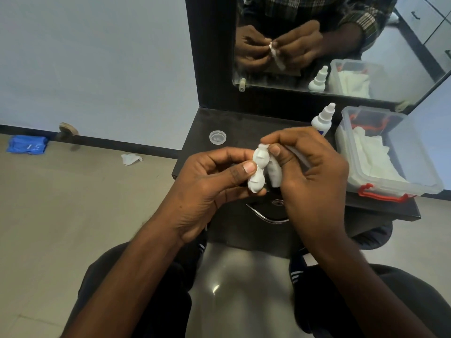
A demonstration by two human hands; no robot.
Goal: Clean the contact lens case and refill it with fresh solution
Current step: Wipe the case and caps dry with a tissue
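Left hand pinches upright lens case — long axis vertical.

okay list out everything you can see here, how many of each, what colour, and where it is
contact lens case: 1, white, held up over the dark shelf
tissue: 1, white, at the case's upper end
solution bottle: 1, white, back of the shelf
small cap: 1, clear, left on the shelf
storage box: 1, clear with red latches, right on the shelf, white tissues inside
shelf: 1, black, under the mirror
mirror: 1, on the wall above the shelf
crumpled tissue: 1, white, on the floor
cloth: 1, blue, on the floor by the wall
left hand: 1, grips the case
right hand: 1, pinches the tissue
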